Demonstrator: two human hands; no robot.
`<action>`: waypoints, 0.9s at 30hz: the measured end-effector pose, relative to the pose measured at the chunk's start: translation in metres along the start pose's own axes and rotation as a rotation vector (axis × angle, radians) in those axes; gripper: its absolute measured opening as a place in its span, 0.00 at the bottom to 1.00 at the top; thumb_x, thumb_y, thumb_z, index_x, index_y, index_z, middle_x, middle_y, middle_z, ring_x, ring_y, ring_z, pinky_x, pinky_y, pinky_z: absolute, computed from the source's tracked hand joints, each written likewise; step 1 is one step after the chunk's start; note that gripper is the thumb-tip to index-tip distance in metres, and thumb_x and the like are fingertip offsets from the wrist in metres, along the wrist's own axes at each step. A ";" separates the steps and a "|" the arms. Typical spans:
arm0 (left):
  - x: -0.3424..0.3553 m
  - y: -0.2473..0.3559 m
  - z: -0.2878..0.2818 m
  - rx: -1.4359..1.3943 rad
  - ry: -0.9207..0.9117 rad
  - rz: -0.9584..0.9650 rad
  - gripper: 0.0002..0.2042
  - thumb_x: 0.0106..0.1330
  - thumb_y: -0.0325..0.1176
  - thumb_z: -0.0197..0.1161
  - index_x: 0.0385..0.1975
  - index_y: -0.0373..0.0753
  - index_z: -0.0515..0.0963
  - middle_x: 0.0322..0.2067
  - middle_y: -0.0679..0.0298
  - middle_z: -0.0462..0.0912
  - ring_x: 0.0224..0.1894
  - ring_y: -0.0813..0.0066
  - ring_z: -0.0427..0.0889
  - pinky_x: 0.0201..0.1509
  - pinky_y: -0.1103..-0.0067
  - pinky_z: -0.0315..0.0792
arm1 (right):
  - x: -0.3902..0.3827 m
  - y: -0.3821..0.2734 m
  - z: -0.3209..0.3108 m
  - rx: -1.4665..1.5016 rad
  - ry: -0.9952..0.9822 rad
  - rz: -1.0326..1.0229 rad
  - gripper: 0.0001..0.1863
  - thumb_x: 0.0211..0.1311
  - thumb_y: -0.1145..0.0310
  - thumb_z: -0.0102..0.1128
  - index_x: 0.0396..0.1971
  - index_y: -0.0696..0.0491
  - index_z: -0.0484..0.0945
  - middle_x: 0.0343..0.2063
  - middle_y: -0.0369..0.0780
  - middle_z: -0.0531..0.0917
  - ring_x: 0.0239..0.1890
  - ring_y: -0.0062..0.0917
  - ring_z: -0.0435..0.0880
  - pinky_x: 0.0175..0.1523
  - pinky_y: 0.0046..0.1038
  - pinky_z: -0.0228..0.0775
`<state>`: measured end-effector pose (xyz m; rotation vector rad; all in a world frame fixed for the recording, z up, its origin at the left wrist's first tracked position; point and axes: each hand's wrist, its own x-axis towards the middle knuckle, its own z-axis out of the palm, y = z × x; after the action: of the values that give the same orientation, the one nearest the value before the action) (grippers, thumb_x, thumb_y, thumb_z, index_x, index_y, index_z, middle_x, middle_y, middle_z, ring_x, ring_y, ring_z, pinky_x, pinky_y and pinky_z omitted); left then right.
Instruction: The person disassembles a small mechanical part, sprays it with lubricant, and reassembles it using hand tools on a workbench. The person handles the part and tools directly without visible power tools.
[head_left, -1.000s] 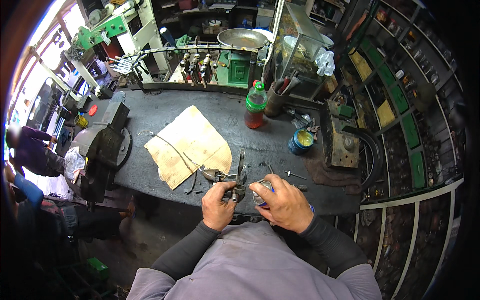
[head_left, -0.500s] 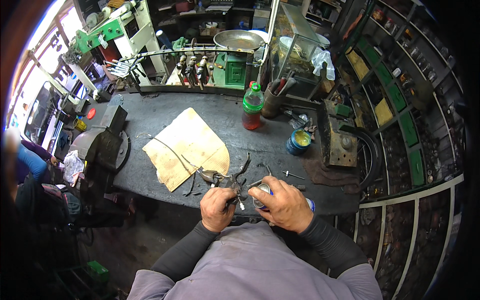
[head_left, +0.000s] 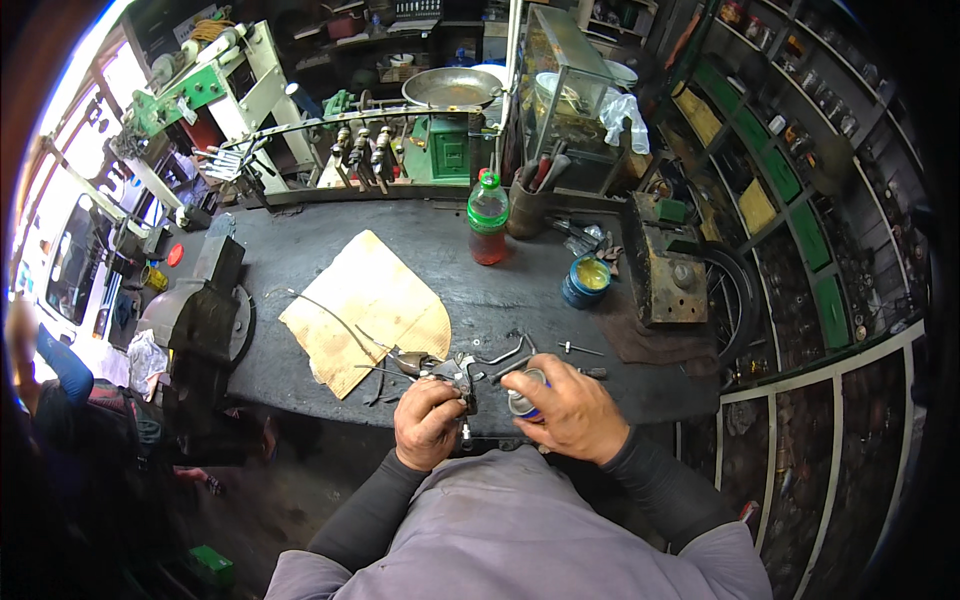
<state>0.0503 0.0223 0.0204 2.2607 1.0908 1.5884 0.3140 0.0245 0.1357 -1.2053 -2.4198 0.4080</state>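
My left hand [head_left: 428,422] is closed around a greasy metal lever assembly [head_left: 465,372] near the bench's front edge. A bent lever arm sticks out of it to the right, and a small bright fitting points down by my fingers. My right hand [head_left: 578,408] grips a spray can [head_left: 523,402], its top turned toward the assembly and a small gap between them. Most of the can is hidden by the fingers. To the left, a thin cable [head_left: 325,308] runs over a sheet of brown cardboard [head_left: 375,285]; whether it joins the assembly I cannot tell.
Farther back stand a green-capped bottle of red liquid [head_left: 488,222] and a blue tub of yellowish grease [head_left: 586,284]. A bench vise [head_left: 190,310] is at left, a heavy metal block [head_left: 672,275] at right. A thin metal rod [head_left: 582,349] lies beyond my right hand.
My left hand has turned the lever assembly, so its bent arm now points more to the right. The bright fitting has swung lower. The whole view has shifted slightly.
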 end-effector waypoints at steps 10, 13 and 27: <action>-0.002 0.006 -0.001 0.192 -0.039 0.095 0.13 0.51 0.25 0.78 0.35 0.49 0.88 0.40 0.69 0.81 0.49 0.65 0.82 0.63 0.59 0.75 | 0.007 -0.014 0.007 -0.125 0.003 -0.005 0.37 0.55 0.63 0.82 0.66 0.41 0.78 0.54 0.46 0.80 0.46 0.37 0.88 0.46 0.37 0.86; -0.005 0.005 0.002 0.188 -0.036 0.090 0.13 0.51 0.24 0.78 0.35 0.49 0.88 0.41 0.69 0.82 0.49 0.65 0.82 0.63 0.59 0.75 | 0.009 -0.014 0.007 -0.131 0.003 0.002 0.35 0.55 0.64 0.83 0.64 0.42 0.79 0.54 0.46 0.80 0.47 0.39 0.89 0.48 0.39 0.86; -0.010 -0.019 0.004 -0.909 0.556 -1.210 0.15 0.78 0.22 0.66 0.58 0.42 0.71 0.48 0.64 0.83 0.45 0.77 0.85 0.45 0.75 0.84 | -0.001 0.051 -0.053 0.936 0.691 0.258 0.48 0.66 0.62 0.78 0.80 0.52 0.58 0.61 0.47 0.80 0.57 0.34 0.85 0.64 0.37 0.83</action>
<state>0.0436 0.0303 0.0014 0.3749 1.1012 1.5528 0.3746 0.0579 0.1605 -0.9674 -1.2282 0.8888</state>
